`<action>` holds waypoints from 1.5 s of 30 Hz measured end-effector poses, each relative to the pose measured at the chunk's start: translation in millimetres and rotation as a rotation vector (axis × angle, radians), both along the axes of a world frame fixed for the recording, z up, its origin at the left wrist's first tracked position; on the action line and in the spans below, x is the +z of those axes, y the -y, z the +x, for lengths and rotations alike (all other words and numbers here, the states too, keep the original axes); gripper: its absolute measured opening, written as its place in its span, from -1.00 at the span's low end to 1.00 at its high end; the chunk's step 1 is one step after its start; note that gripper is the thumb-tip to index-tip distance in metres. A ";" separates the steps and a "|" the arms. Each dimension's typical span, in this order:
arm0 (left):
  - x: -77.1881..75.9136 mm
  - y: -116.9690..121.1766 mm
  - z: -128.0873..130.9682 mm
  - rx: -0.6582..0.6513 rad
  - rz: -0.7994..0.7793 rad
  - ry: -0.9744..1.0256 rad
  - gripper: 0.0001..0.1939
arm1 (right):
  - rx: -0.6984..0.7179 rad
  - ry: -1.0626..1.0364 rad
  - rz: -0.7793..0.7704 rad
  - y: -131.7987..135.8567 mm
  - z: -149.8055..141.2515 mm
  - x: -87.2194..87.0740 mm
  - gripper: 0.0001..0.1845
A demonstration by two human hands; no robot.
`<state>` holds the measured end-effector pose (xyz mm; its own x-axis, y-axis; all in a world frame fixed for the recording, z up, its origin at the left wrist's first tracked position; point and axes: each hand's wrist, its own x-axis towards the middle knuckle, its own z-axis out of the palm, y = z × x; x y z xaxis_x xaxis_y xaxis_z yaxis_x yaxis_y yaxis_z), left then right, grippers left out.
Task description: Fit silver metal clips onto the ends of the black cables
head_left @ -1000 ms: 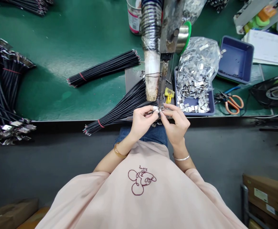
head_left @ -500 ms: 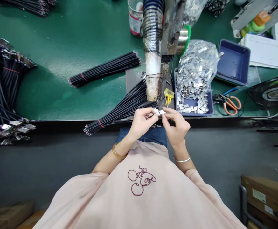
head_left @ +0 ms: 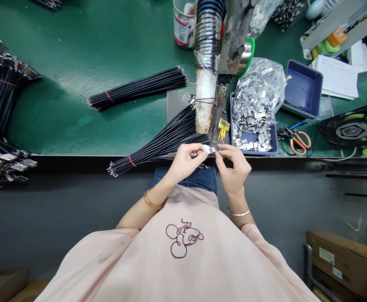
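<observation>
1. Stretching green across the view, the bench (head_left: 133,46) carries cables (head_left: 137,89), trays (head_left: 305,82) and a fan (head_left: 350,126).
2. Boxes (head_left: 347,268) sit low at right.
3. Near the bench's front edge, the left hand's (head_left: 185,163) grip pinches a connector (head_left: 213,149); whether the right hand (head_left: 235,170) grips it too, I cannot tell.

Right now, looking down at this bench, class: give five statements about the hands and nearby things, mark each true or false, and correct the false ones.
1. The left hand and right hand come together at a small metal piece. True.
2. The silver bangle is on the left wrist. False: it is on the right wrist.
3. A plastic bag sits in the blue tray nearest the hands. True.
4. The black cable bundle nearest the left hand has a green band. False: its band is red.
5. The yellow piece lies right of the hose's white end. True.
</observation>
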<state>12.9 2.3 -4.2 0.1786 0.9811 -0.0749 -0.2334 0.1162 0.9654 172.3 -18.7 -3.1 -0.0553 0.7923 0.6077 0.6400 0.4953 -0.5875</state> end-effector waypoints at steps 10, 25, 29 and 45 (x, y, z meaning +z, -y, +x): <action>0.5 -4.1 6.2 0.133 0.007 -0.049 -0.92 | 0.011 -0.028 -0.027 -7.4 -5.6 -0.1 -0.92; 1.9 -6.8 4.9 0.181 0.044 -0.120 -0.86 | 0.060 -0.020 -0.006 -13.8 -7.8 4.6 -0.91; 3.9 -6.6 6.4 0.142 -0.014 -0.082 -0.87 | 0.106 0.006 0.013 -9.1 -5.2 5.0 -0.88; 10.1 3.6 -8.9 -0.181 0.033 -0.064 -0.90 | 0.169 -0.267 -0.467 -10.0 6.6 3.0 -0.87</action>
